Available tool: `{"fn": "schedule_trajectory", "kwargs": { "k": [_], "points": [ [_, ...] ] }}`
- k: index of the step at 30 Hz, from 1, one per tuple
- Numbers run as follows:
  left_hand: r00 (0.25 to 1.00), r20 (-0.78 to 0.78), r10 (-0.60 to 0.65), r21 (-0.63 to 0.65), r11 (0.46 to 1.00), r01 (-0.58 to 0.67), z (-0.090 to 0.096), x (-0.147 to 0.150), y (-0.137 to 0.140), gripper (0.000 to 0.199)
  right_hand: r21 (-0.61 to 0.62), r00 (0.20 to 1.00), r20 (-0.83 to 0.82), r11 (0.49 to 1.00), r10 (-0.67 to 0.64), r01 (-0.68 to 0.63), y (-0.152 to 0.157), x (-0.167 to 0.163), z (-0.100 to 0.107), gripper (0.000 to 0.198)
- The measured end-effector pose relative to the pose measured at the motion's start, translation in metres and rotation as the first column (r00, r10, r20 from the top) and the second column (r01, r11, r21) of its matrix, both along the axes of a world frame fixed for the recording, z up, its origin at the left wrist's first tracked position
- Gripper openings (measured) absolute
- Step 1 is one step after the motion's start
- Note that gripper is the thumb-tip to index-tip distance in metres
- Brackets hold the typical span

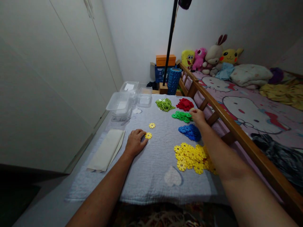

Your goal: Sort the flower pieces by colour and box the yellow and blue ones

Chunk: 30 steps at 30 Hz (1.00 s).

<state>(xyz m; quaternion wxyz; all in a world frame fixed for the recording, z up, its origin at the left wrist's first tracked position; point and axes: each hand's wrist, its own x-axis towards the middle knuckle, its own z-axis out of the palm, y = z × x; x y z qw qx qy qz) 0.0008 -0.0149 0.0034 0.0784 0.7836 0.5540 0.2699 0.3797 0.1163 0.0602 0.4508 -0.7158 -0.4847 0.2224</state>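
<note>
Left forearm and right forearm nearest, at 7 and 4 o'clock. Left hand palm-down, thumb and fingers parted at a yellow notched disc, its 2 o'clock; second yellow disc just beyond. Right hand outstretched, fingers bunched, can't tell on what; red pieces at its 10, green pieces at 9.

Yellow disc: notched, flat at left hand; second disc just beyond. Green pile heaped by right hand.
</note>
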Motion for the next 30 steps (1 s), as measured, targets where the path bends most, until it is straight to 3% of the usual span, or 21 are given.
{"fn": "schedule_trajectory", "kwargs": {
  "k": [3, 5, 7, 9, 12, 15, 20, 24, 30],
  "points": [
    [1.0, -0.003, 0.002, 0.0, 1.0, -0.002, 0.001, 0.0, 0.0, 0.026, 0.032, 0.993, 0.013, 0.993, 0.114, -0.114, -0.005, -0.027, 0.007, 0.005],
    [1.0, -0.002, 0.005, -0.002, 1.0, -0.005, 0.001, 0.0, 0.0, 0.026, 0.014, 0.957, 0.05, 0.958, 0.286, -0.287, -0.01, -0.051, 0.009, 0.003],
    [1.0, 0.001, 0.011, -0.005, 1.0, -0.011, 0.001, 0.001, 0.0, 0.026, -0.072, 0.865, 0.146, 0.877, 0.48, -0.475, -0.016, -0.079, 0.009, 0.005],
    [1.0, 0.003, 0.015, -0.008, 1.0, -0.015, 0.001, 0.001, 0.0, 0.026, -0.219, 0.71, 0.306, 0.773, 0.634, -0.596, -0.024, -0.106, 0.006, 0.012],
    [1.0, 0.005, 0.017, -0.013, 1.0, -0.017, 0.002, 0.001, 0.0, 0.025, -0.295, 0.613, 0.369, 0.713, 0.699, -0.636, -0.034, -0.143, -0.004, 0.012],
    [1.0, 0.004, 0.018, -0.019, 1.0, -0.018, 0.002, 0.001, 0.0, 0.026, -0.315, 0.591, 0.407, 0.715, 0.696, -0.625, -0.04, -0.17, -0.014, 0.021],
    [1.0, 0.0, 0.017, -0.02, 1.0, -0.017, 0.002, 0.001, 0.0, 0.027, -0.393, 0.594, 0.513, 0.785, 0.62, -0.479, -0.043, -0.195, -0.021, 0.038],
    [1.0, 0.002, 0.017, -0.012, 1.0, -0.017, 0.002, 0.001, 0.0, 0.027, -0.421, 0.574, 0.539, 0.787, 0.616, -0.451, -0.045, -0.201, -0.02, 0.032],
    [1.0, -0.001, 0.015, -0.005, 1.0, -0.015, 0.0, 0.001, 0.0, 0.027, -0.333, 0.661, 0.435, 0.791, 0.611, -0.513, -0.046, -0.183, -0.01, 0.013]
  ]
}}
